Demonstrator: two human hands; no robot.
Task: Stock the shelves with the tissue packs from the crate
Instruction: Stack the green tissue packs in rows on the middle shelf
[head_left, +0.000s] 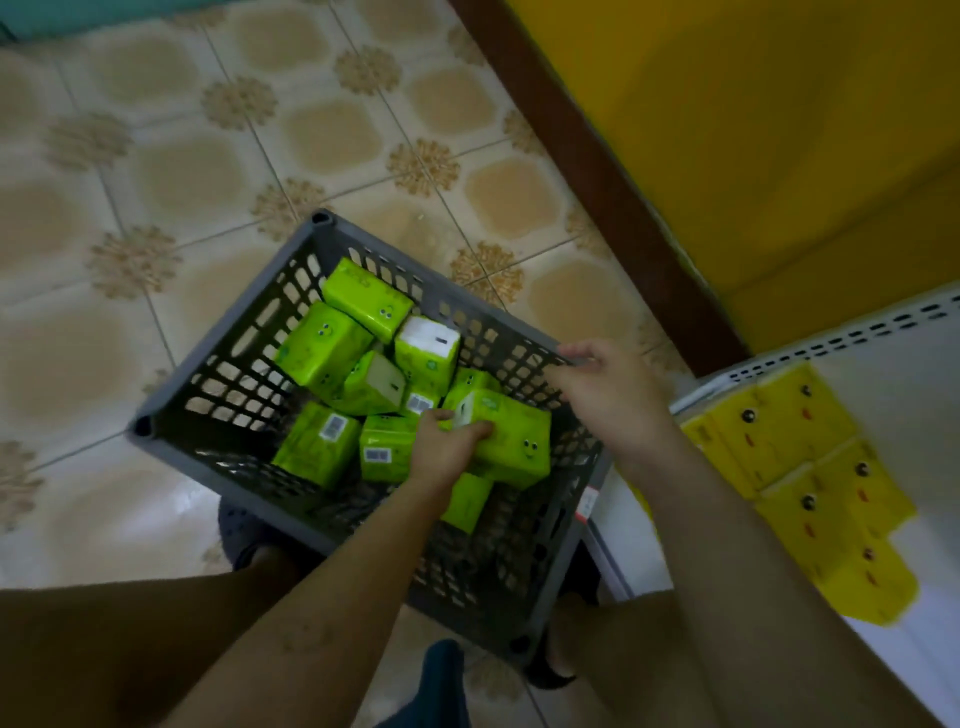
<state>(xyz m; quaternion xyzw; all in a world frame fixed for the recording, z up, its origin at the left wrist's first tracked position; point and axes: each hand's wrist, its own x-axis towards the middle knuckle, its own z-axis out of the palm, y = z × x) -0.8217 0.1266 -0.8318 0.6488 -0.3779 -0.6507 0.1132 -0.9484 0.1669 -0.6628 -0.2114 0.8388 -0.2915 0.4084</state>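
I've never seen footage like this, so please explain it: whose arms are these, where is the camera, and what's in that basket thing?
There is no machine here. These are a person's two bare arms, filmed by one camera worn on the head and looking down. On the tiled floor stands a grey plastic crate with loose green tissue packs inside. The left hand reaches in, its fingers curled over a green pack at the right of the pile. The right hand grips the crate's rim. To the right is a white shelf with yellow packs already on it.
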